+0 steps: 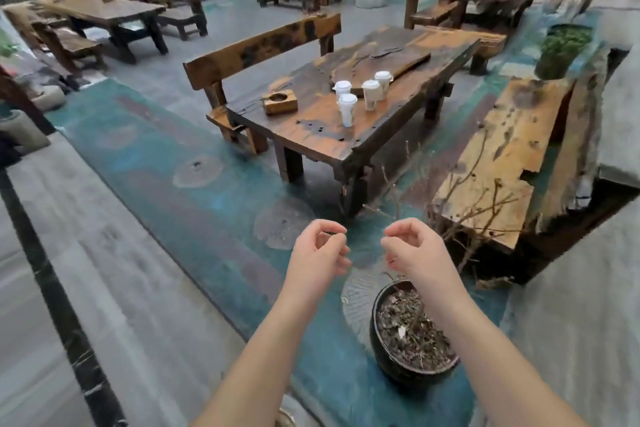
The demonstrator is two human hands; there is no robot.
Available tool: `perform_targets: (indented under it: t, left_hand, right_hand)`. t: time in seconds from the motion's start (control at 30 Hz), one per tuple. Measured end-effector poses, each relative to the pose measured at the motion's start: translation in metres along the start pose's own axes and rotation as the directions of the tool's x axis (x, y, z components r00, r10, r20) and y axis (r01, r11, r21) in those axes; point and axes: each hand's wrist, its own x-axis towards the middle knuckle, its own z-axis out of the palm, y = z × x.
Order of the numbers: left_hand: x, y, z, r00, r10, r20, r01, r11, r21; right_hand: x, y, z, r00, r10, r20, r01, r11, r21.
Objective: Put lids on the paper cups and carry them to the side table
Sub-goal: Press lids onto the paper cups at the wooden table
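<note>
Lower centre: left hand (320,250) and right hand (412,248), fingers loosely curled, holding nothing, above a pot (412,333). Centre: four lidded cups (363,94) stand on the table (311,128) (well apart from both hands). Lidding appears done; carrying remains, which calls for walking closer and gripping cups.
</note>
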Motion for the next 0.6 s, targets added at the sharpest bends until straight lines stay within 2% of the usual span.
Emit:
perform_targets:
  t: [0.1,0.27,0.5,0.6]
  left_hand:
    - [0.066,0.007,-0.018,0.995,-0.038,-0.087,0.036,0.999,-0.023]
    - [0.204,0.005,-0.038,0.99,-0.087,-0.108,0.081,0.995,-0.054]
    - [0.444,0.014,-0.053,0.987,-0.15,0.059,0.152,0.988,-0.027]
    - [0.509,0.028,-0.063,0.974,-0.197,0.109,0.198,0.98,0.001]
  right_hand:
    - [0.069,-0.014,0.031,0.999,0.007,0.04,-0.008,1.0,0.015]
    - [0.179,-0.017,0.094,0.998,0.058,0.024,-0.059,0.997,0.05]
    - [0.371,-0.026,0.182,0.961,0.185,-0.206,-0.153,0.975,0.161]
    - [0.428,-0.042,0.202,0.928,0.262,-0.264,-0.224,0.96,0.166]
